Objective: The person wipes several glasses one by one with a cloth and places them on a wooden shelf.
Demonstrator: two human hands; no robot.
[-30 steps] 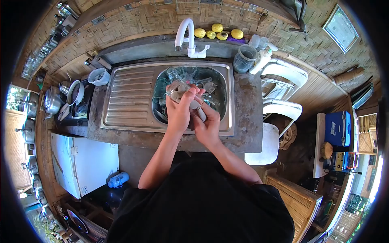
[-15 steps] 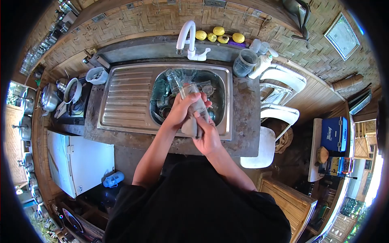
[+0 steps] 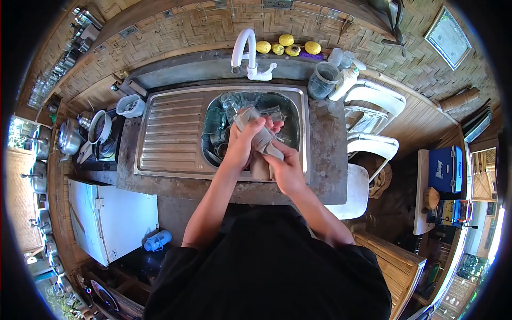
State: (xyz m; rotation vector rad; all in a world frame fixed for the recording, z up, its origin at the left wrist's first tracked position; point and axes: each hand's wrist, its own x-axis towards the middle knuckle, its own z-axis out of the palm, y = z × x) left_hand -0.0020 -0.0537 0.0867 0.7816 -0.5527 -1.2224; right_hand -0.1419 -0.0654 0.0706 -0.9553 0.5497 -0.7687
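Note:
My left hand (image 3: pixel 244 144) is wrapped round a clear drinking glass (image 3: pixel 246 114) above the front of the sink (image 3: pixel 176 144). A greyish-beige cloth (image 3: pixel 260 168) covers the near end of the glass and hangs down over the sink's front rim. My right hand (image 3: pixel 289 169) grips this cloth, with thumb and fingers pressed on it against the glass. Below and beyond my hands, several clear glasses (image 3: pixel 214 118) lie in the basin, partly hidden by my hands and forearms.
A white tap (image 3: pixel 246 50) arches behind the basin, with yellow fruits (image 3: pixel 286 40) on the ledge. At right stand a clear plastic container (image 3: pixel 323 81), a white pump bottle (image 3: pixel 346 81) and white chairs (image 3: pixel 373 145). A white tub (image 3: pixel 130 106) sits left of the drainboard.
My right hand has shifted slightly right and away from the left, with the cloth bunched differently round the glass. The glass's far end has tilted a little. The whole view has turned slightly.

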